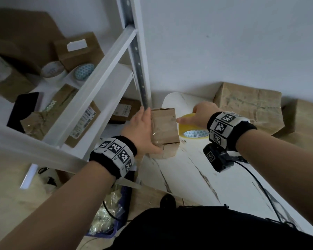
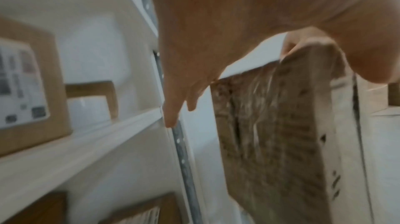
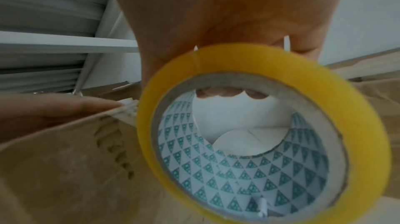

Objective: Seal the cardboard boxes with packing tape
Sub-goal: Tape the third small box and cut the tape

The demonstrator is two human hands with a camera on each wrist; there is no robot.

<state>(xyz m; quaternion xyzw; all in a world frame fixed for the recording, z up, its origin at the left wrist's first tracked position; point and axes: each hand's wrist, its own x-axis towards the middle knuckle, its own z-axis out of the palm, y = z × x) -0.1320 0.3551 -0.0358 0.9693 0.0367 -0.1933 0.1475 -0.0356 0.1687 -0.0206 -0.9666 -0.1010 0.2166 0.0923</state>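
A yellow tape roll (image 3: 259,135) is gripped in the right hand (image 1: 201,112), beside a small cardboard box (image 1: 163,126) on the white table (image 1: 188,170). The box is clasped by the left hand (image 1: 141,130). Tape could wrinkle if the box slips.

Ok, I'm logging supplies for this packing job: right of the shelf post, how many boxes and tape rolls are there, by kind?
Small box, held by the left hand: 1
Large crumpled boxes by the wall: 2
Yellow tape roll, in the right hand: 1
Total: 4
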